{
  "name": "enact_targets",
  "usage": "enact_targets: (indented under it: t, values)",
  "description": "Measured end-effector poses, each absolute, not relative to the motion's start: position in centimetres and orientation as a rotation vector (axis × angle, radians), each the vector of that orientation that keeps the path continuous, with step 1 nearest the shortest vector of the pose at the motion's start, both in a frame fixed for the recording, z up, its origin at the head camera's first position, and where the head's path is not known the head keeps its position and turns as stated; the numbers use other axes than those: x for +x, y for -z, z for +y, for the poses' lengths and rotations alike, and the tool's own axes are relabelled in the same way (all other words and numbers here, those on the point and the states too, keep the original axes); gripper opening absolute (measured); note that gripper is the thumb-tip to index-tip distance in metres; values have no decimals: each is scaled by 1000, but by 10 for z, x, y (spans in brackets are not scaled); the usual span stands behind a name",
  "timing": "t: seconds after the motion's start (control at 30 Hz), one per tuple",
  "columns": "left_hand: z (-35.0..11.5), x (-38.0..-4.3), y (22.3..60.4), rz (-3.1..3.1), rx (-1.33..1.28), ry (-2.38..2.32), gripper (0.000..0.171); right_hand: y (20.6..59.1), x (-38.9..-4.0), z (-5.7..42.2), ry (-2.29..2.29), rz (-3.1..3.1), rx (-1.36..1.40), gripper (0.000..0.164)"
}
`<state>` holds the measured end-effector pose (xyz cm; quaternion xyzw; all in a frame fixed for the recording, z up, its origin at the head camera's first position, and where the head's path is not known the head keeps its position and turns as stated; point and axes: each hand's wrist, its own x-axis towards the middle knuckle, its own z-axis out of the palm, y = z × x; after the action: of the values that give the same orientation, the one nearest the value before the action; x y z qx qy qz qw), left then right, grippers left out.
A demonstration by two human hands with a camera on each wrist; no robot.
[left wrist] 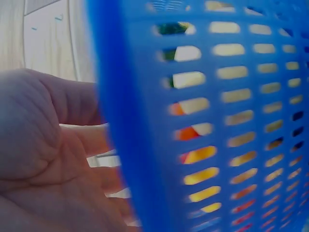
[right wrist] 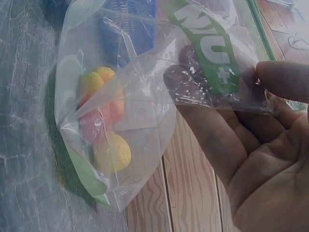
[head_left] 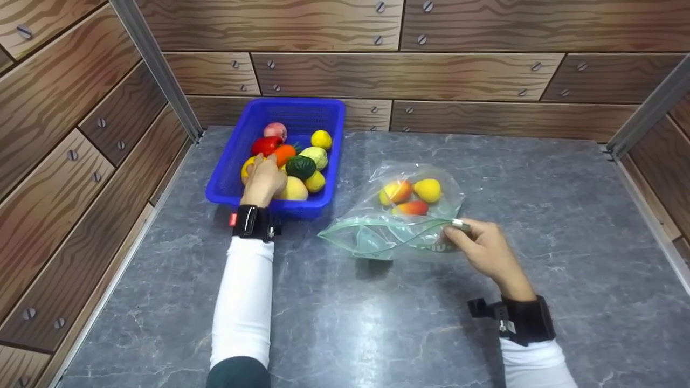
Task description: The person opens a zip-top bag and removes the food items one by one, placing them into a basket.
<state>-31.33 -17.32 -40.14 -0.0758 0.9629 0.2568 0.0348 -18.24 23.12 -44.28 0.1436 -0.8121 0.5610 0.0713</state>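
My left hand point(head_left: 264, 180) reaches over the near rim of a blue plastic basket point(head_left: 338, 145) with its fingers among toy fruit and vegetables. Right by the fingers lie a yellow-orange fruit point(head_left: 247, 168) and a carrot point(head_left: 285, 154); in the left wrist view the fingertips are hidden behind the basket wall. With thumb and fingers my right hand point(head_left: 493, 256) pinches the right end of the mouth of a clear zip bag point(head_left: 366, 234). The mouth gapes toward me. Inside the bag are two red-yellow fruits point(head_left: 396, 192) and a yellow one point(head_left: 428, 190).
Also in the basket are a red pepper point(head_left: 266, 145), a pink-red fruit point(head_left: 275, 131), a lemon point(head_left: 321, 140), a dark green piece point(head_left: 301, 167) and a pale peach-coloured fruit point(head_left: 295, 188). Wood-patterned panels point(head_left: 409, 75) wall in the grey marbled table point(head_left: 566, 215).
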Motion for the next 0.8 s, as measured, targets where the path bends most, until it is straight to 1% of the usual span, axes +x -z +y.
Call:
enact_targets:
  t: [0.1, 0.2, 0.53, 0.67, 0.8]
  values:
    - [-167, -303, 396, 3039, -176, -845, 48, 442, -182, 231, -1671, -2447, 425, 10]
    - [-159, -289, 390, 3117, -52, -962, 41, 443, -183, 232, -1656, -2454, 413, 10]
    - [-121, -236, 371, 3222, 564, -1317, 24, 442, -182, 232, -1688, -2455, 407, 11]
    - [-107, -215, 367, 3117, 819, -1441, 19, 442, -181, 231, -1706, -2437, 421, 11]
    - [-96, -197, 364, 2972, 1063, -1469, 17, 441, -181, 230, -1718, -2432, 416, 11]
